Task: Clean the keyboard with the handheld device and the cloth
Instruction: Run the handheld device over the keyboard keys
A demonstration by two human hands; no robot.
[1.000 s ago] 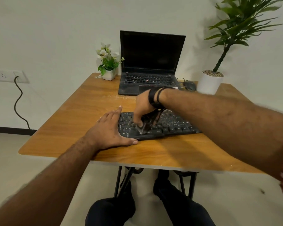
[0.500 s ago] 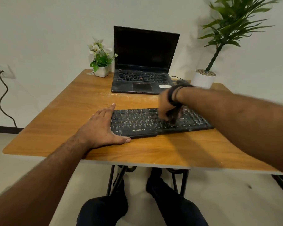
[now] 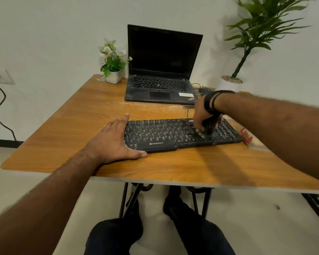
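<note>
A black keyboard [image 3: 166, 133] lies across the middle of the wooden table [image 3: 63, 137]. My left hand [image 3: 114, 140] rests flat on the table against the keyboard's left end, fingers spread, holding nothing. My right hand [image 3: 201, 116] is over the right part of the keys, closed on a small dark handheld device [image 3: 209, 128] whose tip touches the keys. The device is blurred and mostly hidden by my fingers. No cloth is clearly in view.
An open black laptop [image 3: 160, 70] stands behind the keyboard. A small white flower pot [image 3: 113, 76] sits at the back left, a tall potted plant [image 3: 230, 82] at the back right. A red-edged object [image 3: 247, 136] lies beside the keyboard's right end. A cable hangs from a wall socket [image 3: 0, 76].
My right hand has moved the device rightward along the keys, from the left part to the right part. My left hand has stayed at the keyboard's left end.
</note>
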